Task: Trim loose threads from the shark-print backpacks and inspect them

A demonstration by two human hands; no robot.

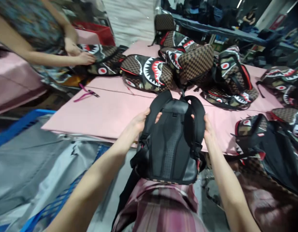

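I hold a black backpack (173, 145) upright against my lap, its padded back panel and shoulder straps facing me. My left hand (141, 121) is closed on the left shoulder strap near the top. On the other side, my right hand (208, 126) grips the right strap and the bag's upper edge. The bag's lower part rests on my plaid shirt at the front edge of the pink table (107, 112).
Several checkered, camouflage backpacks with shark-mouth prints (151, 72) are piled across the table's far side and right. Another person's hands (78, 53) handle one at the far left. A pink-handled tool (87, 92) lies on the table. A blue crate (23, 122) holding grey plastic stands at my left.
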